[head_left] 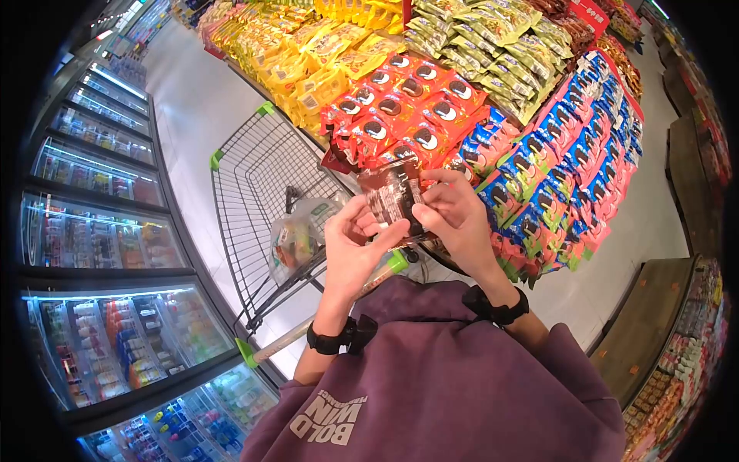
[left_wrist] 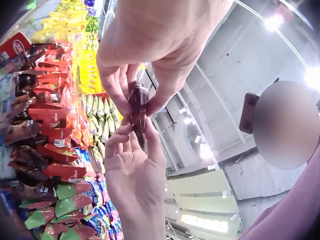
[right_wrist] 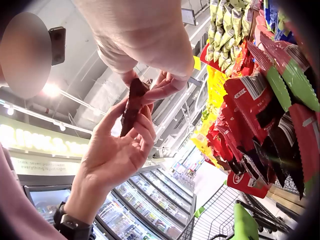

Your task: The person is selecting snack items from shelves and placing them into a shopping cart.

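Observation:
In the head view a small dark brown snack packet with fine print is held up in front of the chest. My left hand pinches its left side between thumb and fingers. On the other side my right hand pinches the right edge, thumb on the near face. Both wrist views show the packet nearly edge-on, a thin, crinkled shape between the two hands. Just beyond it lie red snack packets printed with dark round cookies.
A wire shopping cart with a plastic bag in it stands at the left. Yellow packets, green packets and blue-and-pink packets fill the display. Glass-door fridges line the left side; a shelf stands at right.

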A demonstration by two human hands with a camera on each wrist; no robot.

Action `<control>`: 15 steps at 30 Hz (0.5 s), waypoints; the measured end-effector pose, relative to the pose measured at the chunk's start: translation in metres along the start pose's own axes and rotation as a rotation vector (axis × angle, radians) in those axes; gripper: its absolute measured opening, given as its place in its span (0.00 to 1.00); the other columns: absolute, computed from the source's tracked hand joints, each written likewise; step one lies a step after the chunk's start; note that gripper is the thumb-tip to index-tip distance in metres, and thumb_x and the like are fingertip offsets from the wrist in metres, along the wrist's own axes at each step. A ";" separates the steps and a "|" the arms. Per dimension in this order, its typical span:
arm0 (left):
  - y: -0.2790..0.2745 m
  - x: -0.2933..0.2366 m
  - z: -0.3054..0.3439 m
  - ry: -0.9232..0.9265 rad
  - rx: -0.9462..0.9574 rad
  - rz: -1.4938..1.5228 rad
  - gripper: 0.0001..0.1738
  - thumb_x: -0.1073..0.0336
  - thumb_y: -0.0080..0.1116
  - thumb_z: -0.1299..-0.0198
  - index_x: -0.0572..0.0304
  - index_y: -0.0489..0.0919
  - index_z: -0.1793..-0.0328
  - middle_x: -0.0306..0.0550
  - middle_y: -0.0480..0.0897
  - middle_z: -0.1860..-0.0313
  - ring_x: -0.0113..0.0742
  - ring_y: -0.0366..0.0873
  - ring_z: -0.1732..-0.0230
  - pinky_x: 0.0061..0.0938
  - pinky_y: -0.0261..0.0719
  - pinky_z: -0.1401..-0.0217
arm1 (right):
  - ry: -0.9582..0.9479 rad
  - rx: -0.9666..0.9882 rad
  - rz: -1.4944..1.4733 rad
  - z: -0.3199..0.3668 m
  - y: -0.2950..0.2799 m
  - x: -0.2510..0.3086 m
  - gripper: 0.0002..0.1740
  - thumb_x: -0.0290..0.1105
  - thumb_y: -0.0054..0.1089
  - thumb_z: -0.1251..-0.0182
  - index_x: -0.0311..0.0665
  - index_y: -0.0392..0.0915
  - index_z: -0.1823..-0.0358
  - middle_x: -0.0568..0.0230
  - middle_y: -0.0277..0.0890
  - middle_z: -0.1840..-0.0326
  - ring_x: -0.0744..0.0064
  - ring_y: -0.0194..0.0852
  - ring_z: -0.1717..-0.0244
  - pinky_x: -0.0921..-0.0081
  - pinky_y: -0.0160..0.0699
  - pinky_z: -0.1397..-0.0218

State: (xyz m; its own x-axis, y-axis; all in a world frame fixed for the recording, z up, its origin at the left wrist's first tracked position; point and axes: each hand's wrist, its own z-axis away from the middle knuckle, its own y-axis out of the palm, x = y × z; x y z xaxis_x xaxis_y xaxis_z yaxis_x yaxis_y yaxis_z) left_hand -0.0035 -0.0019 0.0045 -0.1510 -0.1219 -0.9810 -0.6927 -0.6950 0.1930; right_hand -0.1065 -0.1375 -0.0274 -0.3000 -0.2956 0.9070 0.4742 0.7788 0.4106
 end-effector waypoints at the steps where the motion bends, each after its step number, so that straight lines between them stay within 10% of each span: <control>1: 0.001 0.000 0.001 0.012 0.024 -0.023 0.25 0.79 0.73 0.45 0.71 0.78 0.40 0.47 0.87 0.53 0.25 0.85 0.56 0.20 0.85 0.55 | -0.013 -0.010 0.004 -0.001 0.000 0.001 0.25 0.23 0.67 0.33 0.32 0.68 0.37 0.67 0.78 0.60 0.83 0.77 0.57 0.83 0.75 0.54; 15: -0.004 0.001 0.006 0.037 -0.121 -0.008 0.22 0.77 0.68 0.39 0.70 0.77 0.39 0.46 0.86 0.52 0.23 0.83 0.53 0.19 0.81 0.50 | 0.012 0.047 -0.027 0.003 0.007 -0.003 0.31 0.24 0.70 0.35 0.33 0.66 0.34 0.64 0.79 0.54 0.78 0.79 0.50 0.78 0.78 0.48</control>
State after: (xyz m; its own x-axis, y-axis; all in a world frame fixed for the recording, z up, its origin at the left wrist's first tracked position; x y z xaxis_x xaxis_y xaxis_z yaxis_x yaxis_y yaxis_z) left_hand -0.0045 0.0050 0.0031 -0.1181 -0.1401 -0.9831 -0.6034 -0.7761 0.1831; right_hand -0.1047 -0.1288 -0.0277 -0.3024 -0.3232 0.8967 0.4267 0.7954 0.4305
